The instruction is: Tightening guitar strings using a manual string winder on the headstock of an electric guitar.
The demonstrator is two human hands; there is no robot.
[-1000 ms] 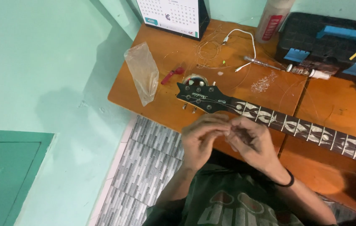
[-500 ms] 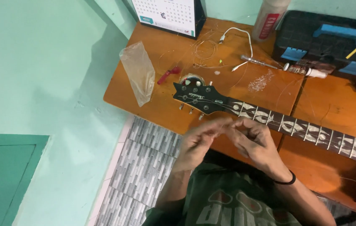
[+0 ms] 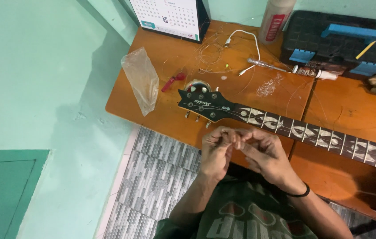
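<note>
Both hands together at lower centre of frame, just below the bench [image 3: 161,57] edge. Left hand [image 3: 216,152] and right hand [image 3: 263,152] fingertip to fingertip, pinched narrow on something very fine, possibly a guitar string (too thin to confirm). Black band on right wrist. Guitar headstock [image 3: 203,105] lying flat on bench directly above hands, apart from them; inlaid guitar neck [image 3: 311,132] running off toward right edge. Clear plastic bag [image 3: 141,82] left of headstock, red clip [image 3: 172,82] beside it. Loose wire coils [image 3: 210,55] and white cable [image 3: 245,44] upper centre. Calendar [image 3: 168,15] and black tool case [image 3: 342,40] along top.
</note>
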